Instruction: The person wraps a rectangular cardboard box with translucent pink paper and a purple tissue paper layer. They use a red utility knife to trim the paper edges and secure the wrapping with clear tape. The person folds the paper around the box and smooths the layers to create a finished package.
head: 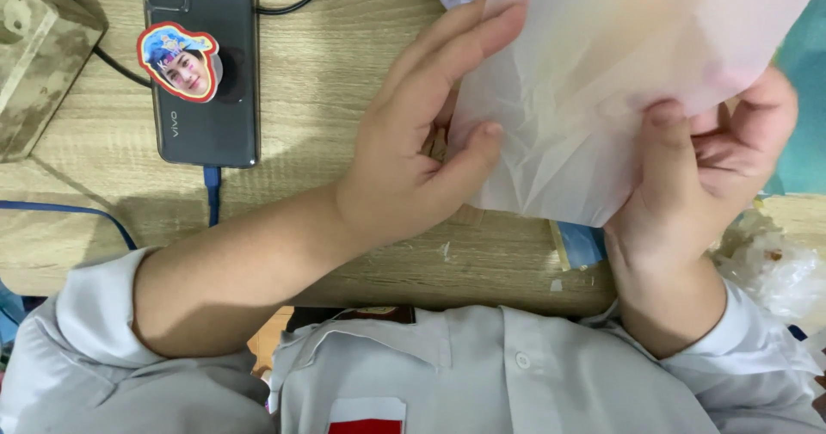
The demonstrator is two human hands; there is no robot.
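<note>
Translucent white plastic bag (602,73), thin, crinkled, faintly tinted peach and pink, filling upper right of frame. Long axis diagonal: lower edge near frame centre-right, upper part running off top right corner. Pinched at lower left edge by left hand (422,150), thumb on front face, fingers flat behind. Gripped at lower right edge by right hand (697,184), thumb pressed on front, fingers curled behind. Held just above wooden table (327,81). Dark phone (202,64) lying flat at upper left, well apart from bag.
</note>
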